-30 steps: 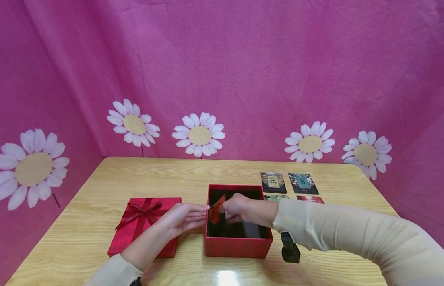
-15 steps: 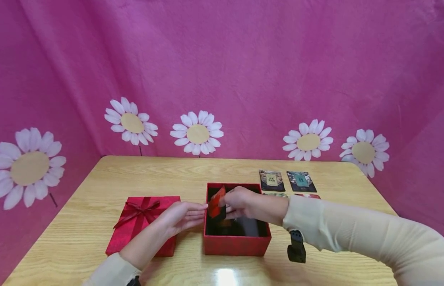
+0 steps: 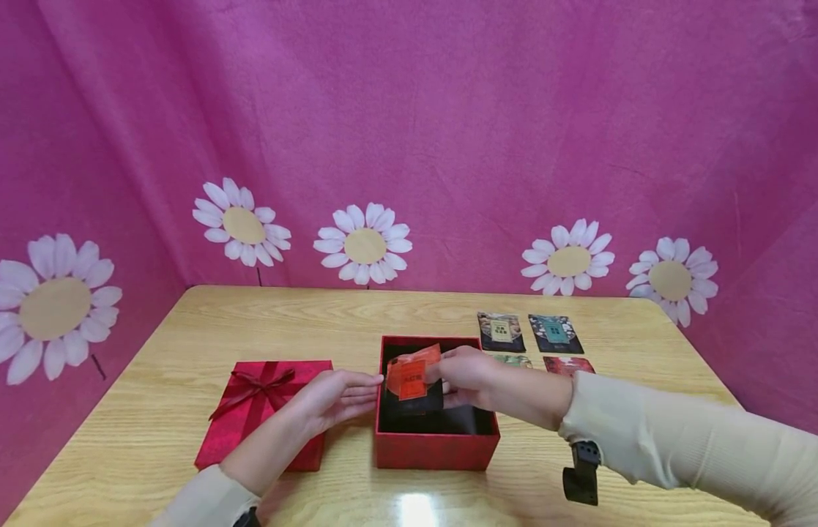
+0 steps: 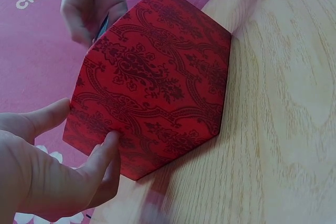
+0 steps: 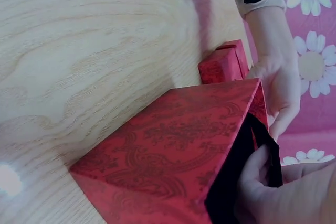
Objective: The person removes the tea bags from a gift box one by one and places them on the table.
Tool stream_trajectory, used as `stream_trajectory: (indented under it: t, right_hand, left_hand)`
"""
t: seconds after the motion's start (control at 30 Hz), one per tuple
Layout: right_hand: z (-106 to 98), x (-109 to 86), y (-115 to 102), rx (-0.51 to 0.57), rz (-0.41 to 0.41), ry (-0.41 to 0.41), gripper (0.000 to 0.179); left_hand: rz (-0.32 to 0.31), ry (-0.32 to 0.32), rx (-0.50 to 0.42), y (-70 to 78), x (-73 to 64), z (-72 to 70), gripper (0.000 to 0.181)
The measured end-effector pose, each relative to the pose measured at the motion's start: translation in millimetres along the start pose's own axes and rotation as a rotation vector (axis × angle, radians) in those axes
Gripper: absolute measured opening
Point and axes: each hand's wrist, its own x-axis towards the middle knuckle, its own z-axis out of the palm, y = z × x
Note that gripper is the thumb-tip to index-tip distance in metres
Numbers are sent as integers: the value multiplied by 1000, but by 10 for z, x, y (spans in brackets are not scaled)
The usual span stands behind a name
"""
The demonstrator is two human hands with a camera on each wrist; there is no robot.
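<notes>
A flat packet (image 3: 411, 380), orange-red above and black below, is pinched by my right hand (image 3: 471, 375) over the opening of a red gift box (image 3: 436, 451). The box has a dark interior and a patterned outside, and part of the packet overlaps its inside. Seen from the right wrist, the packet (image 5: 268, 139) appears as a dark sheet at the rim. My left hand (image 3: 336, 399) rests its fingertips against the box's left side. In the left wrist view its fingers (image 4: 100, 163) lie on the patterned wall, thumb at the rim.
Left of the box lies a red lid (image 3: 220, 439) with a dark red bow (image 3: 260, 391), partly behind my left forearm. Farther right are a dark packet (image 3: 501, 333), a teal-labelled packet (image 3: 556, 334), a green one (image 3: 512, 361) and a red one (image 3: 568, 365). A pink curtain (image 3: 448, 146) hangs behind.
My right hand has shifted right and turned the packet from nearly edge-on to showing its front. The right forearm has moved right; my left hand stays at the box.
</notes>
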Motion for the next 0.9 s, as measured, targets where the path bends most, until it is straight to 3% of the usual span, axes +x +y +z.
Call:
stream_trajectory:
  t: [0.23, 0.47, 0.9]
  right_hand:
    - [-171, -112, 57, -5, 20, -12, 33]
    - [-311, -246, 111, 27, -12, -44, 38]
    - [-628, -389, 176, 245, -59, -93, 50]
  left_hand:
    - [-6, -5, -10, -10, 11, 9, 34]
    - [4, -10, -1, -1, -4, 11, 38]
    - [-3, -6, -11, -13, -11, 8, 39]
